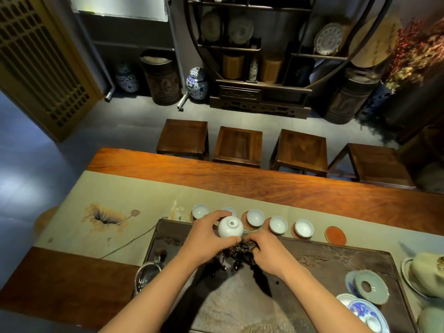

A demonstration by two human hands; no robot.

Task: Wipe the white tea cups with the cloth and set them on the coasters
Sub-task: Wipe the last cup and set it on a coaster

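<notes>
White tea cup (230, 227): inverted, above the dark tea tray (336, 255) at mid-desk, grasped by left hand (208, 239) fingers. Right hand (265, 252): fingers curled, pinching dark cloth (240, 254). Five cups (278, 224) on coasters along the tray's far edge; one red coaster (335, 235) bare.

Wooden table (276, 181) bears runner (125, 188), tea tray (336, 258).

Dim, warm room — cool glare whitens the grey floor (21, 179) at left; wide-angle bending and softness toward the edges.

Both hands (206, 236) (269, 251) forward, fingers (219, 215) curled.
</notes>
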